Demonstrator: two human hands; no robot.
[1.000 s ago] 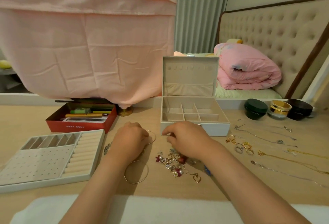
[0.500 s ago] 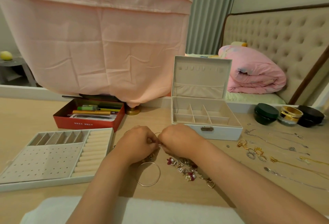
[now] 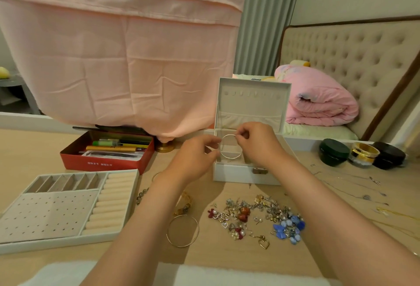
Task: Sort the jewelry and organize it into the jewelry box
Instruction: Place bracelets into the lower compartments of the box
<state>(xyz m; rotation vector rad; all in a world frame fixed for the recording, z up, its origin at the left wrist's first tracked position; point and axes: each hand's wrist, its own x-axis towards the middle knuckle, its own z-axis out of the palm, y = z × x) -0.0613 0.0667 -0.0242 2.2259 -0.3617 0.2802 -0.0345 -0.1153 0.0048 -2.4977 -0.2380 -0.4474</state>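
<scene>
Both hands hold a thin silver bangle (image 3: 234,157) over the open white jewelry box (image 3: 236,173). My left hand (image 3: 195,157) pinches its left side, and my right hand (image 3: 258,143) pinches its top right. The box lid stands upright behind them. A heap of earrings and charms (image 3: 256,216) lies on the table in front of the box. A gold bangle (image 3: 183,230) lies flat near my left forearm, with beaded bracelets (image 3: 185,205) just behind it. The box's removable tray (image 3: 66,206) sits at the left.
A red tin of pens (image 3: 106,151) stands behind the tray. Thin chains (image 3: 354,185) lie spread at the right, with three round jars (image 3: 361,154) behind them. A pink cloth hangs at the back. A white towel (image 3: 204,274) lines the near edge.
Both hands have risen from the table with the silver bangle and moved to above the jewelry box. The view has shifted closer.
</scene>
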